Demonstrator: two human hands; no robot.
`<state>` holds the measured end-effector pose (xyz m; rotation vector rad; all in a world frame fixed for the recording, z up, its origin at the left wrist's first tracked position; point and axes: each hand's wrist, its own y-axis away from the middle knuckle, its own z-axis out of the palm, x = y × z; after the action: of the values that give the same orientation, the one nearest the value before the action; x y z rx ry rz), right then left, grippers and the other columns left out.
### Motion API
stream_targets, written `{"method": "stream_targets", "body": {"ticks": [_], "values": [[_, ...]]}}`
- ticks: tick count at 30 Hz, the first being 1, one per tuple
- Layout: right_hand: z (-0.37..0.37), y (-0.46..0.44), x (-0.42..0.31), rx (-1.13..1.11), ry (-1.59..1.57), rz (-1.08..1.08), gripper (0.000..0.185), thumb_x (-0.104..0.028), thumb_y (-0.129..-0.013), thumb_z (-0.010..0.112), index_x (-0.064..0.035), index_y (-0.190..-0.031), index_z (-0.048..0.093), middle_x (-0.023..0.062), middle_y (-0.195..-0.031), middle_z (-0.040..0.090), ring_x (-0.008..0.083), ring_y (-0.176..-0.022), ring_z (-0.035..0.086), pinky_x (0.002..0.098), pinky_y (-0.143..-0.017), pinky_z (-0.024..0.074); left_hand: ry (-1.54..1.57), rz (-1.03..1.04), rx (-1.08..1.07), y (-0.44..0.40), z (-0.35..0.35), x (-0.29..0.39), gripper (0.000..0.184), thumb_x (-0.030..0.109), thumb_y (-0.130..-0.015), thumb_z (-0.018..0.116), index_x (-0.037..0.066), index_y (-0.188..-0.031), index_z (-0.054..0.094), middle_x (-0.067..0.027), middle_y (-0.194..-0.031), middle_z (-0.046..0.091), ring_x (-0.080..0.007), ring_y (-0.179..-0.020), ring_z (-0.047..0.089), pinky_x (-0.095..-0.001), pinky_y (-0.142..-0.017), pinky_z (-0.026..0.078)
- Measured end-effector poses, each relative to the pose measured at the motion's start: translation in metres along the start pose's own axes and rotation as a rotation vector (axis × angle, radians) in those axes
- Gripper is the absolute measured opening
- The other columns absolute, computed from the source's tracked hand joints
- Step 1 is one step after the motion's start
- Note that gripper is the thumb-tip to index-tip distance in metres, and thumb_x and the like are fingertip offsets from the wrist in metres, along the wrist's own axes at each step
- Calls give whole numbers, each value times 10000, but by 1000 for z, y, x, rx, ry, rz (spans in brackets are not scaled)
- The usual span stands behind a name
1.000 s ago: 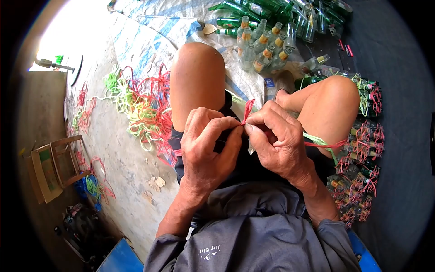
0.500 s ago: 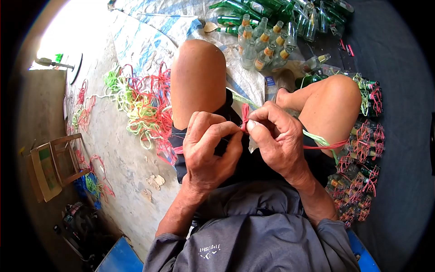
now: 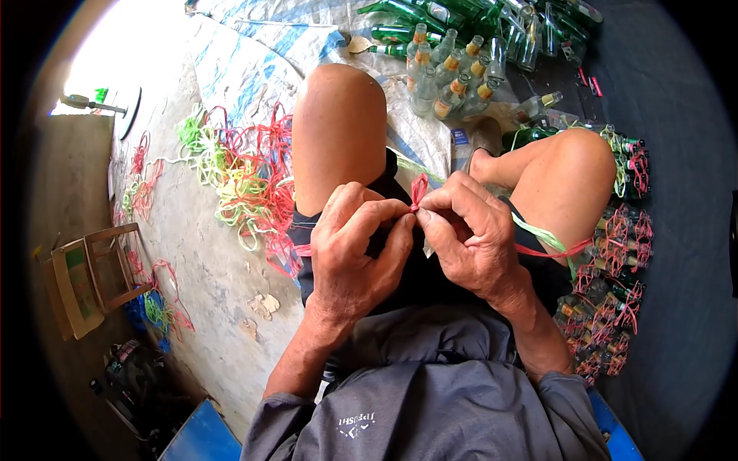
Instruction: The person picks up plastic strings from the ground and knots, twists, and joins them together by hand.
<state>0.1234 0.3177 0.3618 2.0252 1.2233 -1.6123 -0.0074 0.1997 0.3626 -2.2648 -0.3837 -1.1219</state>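
Above my lap, a red string (image 3: 418, 188) shows a loop and a small knot between my two hands. The fingertips of my left hand (image 3: 355, 244) pinch it from the left side. From the right, the thumb and index finger of my right hand (image 3: 473, 234) are closed on the same string by the knot. Red string also runs out past both hands, toward the left thigh and over the right knee. Pale green string (image 3: 538, 233) lies across the right thigh. The ends inside my fingers are hidden.
Tangled red and green strings (image 3: 238, 180) lie on the floor at left. Clear bottles (image 3: 453, 81) stand ahead, with green bottles (image 3: 461, 15) lying behind them. String-tied bottles (image 3: 607, 300) line the right side. A wooden frame (image 3: 115, 265) stands at far left.
My left thumb and fingertips have closed in on the knot, and the two hands' fingertips now nearly meet. The red loop leans slightly and looks more open.
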Motion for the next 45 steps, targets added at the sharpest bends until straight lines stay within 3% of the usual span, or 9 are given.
{"method": "stream_targets", "body": {"ticks": [5,14,22,25,29,31,37,41,45], "values": [[6,4,1,47,-53,54,48,35,-861,648,0,-863,615,75,-780,579,153,-610,568,282,-543,466,-67,65,-5,1,-1,-2,158,-82,-764,753,-12,-894,699,-93,-798,621,-198,-705,621,-308,-614,490],[11,11,0,22,-313,357,32,13,-888,633,5,-873,606,37,-796,593,70,-648,529,232,-559,437,-54,141,16,10,-5,-3,218,-61,-713,776,15,-906,713,-97,-820,638,-235,-716,618,-342,-633,500],[3,5,-1,-13,-118,136,29,24,-885,639,6,-874,621,58,-788,590,115,-629,556,259,-551,453,-9,26,-137,1,-12,4,195,-43,-756,775,-9,-933,701,-102,-842,629,-209,-747,639,-315,-647,512],[-2,2,1,-55,-66,34,37,34,-883,644,4,-871,626,65,-789,586,134,-620,565,269,-542,456,-13,-23,-145,3,-10,4,200,20,-752,794,14,-924,692,-103,-823,618,-268,-741,611,-383,-682,491],[-7,2,1,-100,-30,-6,44,39,-880,647,6,-864,621,65,-791,584,136,-614,565,274,-535,457,-34,-34,-155,3,-11,5,161,-3,-762,772,9,-906,703,-97,-799,611,-246,-720,609,-362,-662,486],[-2,6,1,-48,-66,46,43,34,-881,646,7,-861,619,61,-793,586,130,-608,556,271,-539,458,-66,-13,-154,2,-11,5,140,-46,-769,755,-6,-898,718,-90,-781,612,-206,-691,612,-321,-621,488],[6,14,6,19,-193,216,34,3,-891,642,3,-868,617,31,-790,596,77,-624,534,235,-563,445,-137,179,-100,8,-9,-3,200,-8,-717,768,46,-902,715,-64,-797,626,-235,-698,609,-368,-648,462],[6,18,9,0,-368,356,34,-9,-906,625,3,-874,618,-10,-771,603,24,-657,507,214,-573,428,-162,309,-59,13,-9,-8,270,-25,-688,781,52,-940,724,-40,-829,652,-196,-707,611,-345,-636,434],[6,17,5,-9,-377,385,37,-6,-910,615,3,-875,622,-23,-765,604,11,-661,485,212,-575,423,-98,213,-91,15,-11,-7,262,24,-704,803,53,-952,723,-46,-839,655,-201,-700,616,-338,-630,432]]}}
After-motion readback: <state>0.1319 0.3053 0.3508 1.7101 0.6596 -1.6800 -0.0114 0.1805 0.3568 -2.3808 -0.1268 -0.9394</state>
